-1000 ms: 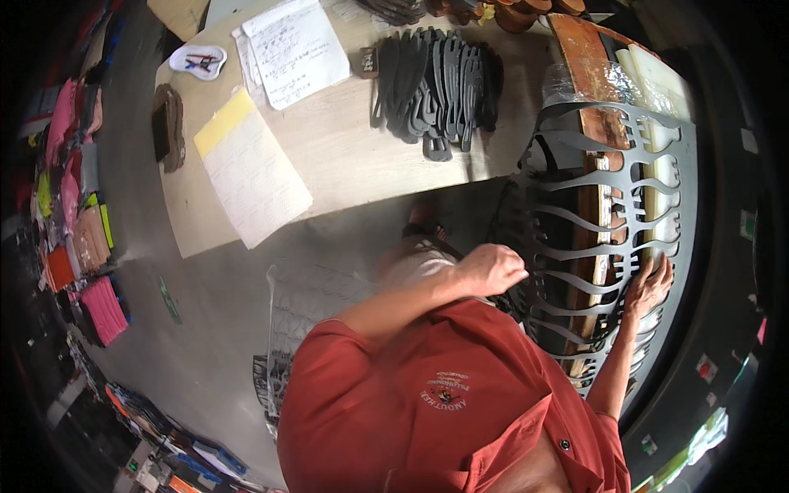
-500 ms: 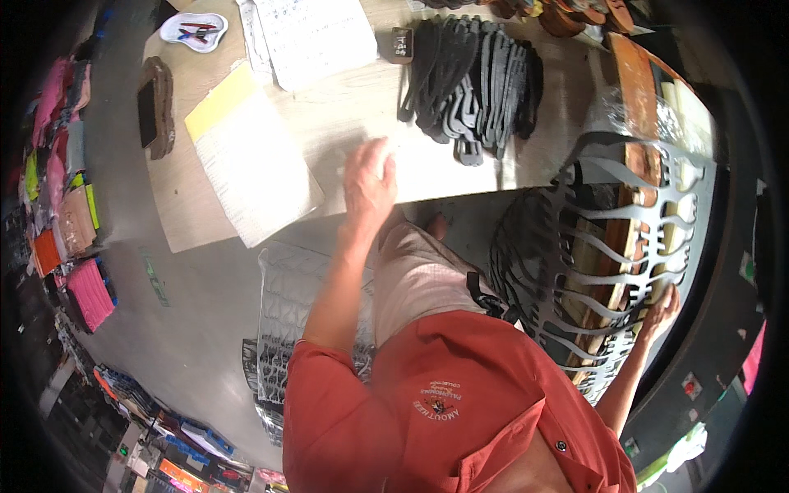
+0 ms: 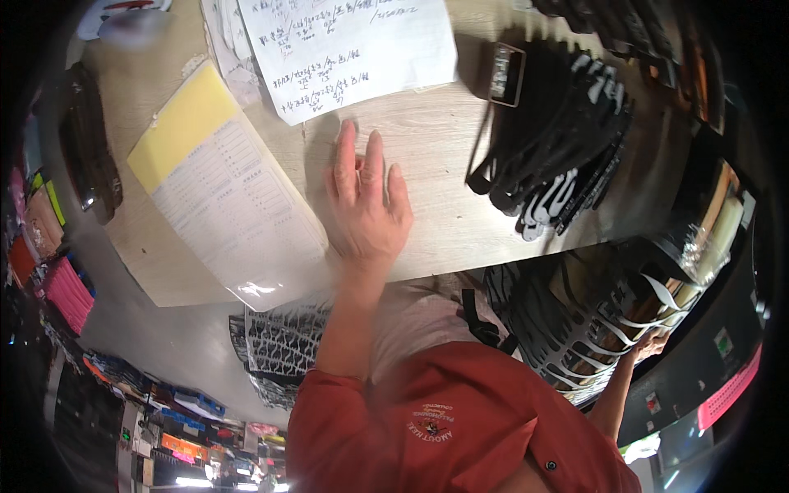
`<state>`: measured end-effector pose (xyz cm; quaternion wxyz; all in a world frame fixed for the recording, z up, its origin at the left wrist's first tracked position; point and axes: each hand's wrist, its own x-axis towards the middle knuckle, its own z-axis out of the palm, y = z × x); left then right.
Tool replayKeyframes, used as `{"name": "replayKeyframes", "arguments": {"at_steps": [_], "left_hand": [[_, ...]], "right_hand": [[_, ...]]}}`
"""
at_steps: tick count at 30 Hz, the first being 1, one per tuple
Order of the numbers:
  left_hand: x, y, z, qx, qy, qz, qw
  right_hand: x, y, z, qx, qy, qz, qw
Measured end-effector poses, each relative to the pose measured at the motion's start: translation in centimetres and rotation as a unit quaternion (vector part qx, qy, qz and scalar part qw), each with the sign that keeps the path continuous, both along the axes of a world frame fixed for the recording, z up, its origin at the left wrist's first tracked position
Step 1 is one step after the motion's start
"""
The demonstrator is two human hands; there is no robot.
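My left hand (image 3: pixel 368 201) lies on the table (image 3: pixel 427 140) beside a pad of printed forms, fingers stretched and apart, holding nothing. Down at the right, my right hand (image 3: pixel 652 345) is closed on the outer edge of a grey cut-out sheet (image 3: pixel 585 345). That sheet has long curved ribs joined to notched strips, and it hangs below tabletop level. Part of my right hand's grip is hidden. At the right of the table lies a pile of black strap-like pieces (image 3: pixel 546 131), some with pale hooked ends, and a small framed tag (image 3: pixel 505 76) rests at its far left.
The form pad (image 3: pixel 238 201) has a yellow top strip. Handwritten sheets (image 3: pixel 353 49) lie behind it, and a dark stacked piece (image 3: pixel 90 144) is at the left. More cut-out sheets (image 3: pixel 283 341) are below the table. Boards (image 3: pixel 711 238) stand at the right.
The view has shifted closer to the table. My left hand's fingers have spread farther onto the tabletop. The grey sheet, still in my right hand, appears lower and more tilted.
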<state>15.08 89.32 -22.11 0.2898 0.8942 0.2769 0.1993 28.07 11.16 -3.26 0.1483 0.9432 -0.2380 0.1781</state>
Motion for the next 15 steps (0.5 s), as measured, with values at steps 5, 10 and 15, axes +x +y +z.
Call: {"name": "replayKeyframes", "arguments": {"at_steps": [5,10,15], "left_hand": [[0.4,-0.1,0.1,-0.018,0.024,0.005,1.0],[1.2,0.2,0.9,-0.037,0.049,0.008,0.998],[1.4,0.9,1.7,-0.047,0.071,-0.006,0.996]], "right_hand": [[0.1,-3.8,1.3,-0.043,0.015,0.025,0.999],[-0.4,-3.8,2.0,-0.054,0.026,0.063,0.996],[-0.4,-2.0,1.9,-0.075,0.036,0.083,0.993]]}}
